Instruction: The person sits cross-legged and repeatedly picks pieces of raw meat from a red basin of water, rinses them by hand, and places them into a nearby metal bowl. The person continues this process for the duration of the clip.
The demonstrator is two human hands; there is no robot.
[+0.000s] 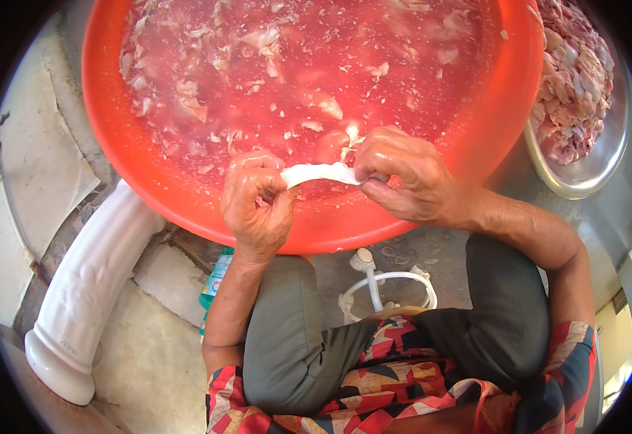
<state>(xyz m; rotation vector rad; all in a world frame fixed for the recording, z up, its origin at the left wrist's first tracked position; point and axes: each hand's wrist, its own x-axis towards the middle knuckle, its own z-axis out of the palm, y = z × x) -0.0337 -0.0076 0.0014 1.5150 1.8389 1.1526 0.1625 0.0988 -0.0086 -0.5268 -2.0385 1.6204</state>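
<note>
Left hand [257, 206] and right hand [403, 177] pinch pale strip [321, 173] over red basin [142, 173]; metal bowl [591, 173] of meat beside.

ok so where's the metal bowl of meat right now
In the head view the metal bowl heaped with pale pink meat sits at the upper right, on the person's right side, tucked against the rim of the big red basin.

basin [113, 137]: glossy orange plastic | tray [598, 163]: shiny metal | pillar [92, 282]: glazed white, maybe ceramic | strip [319, 173]: wet, slick
</note>
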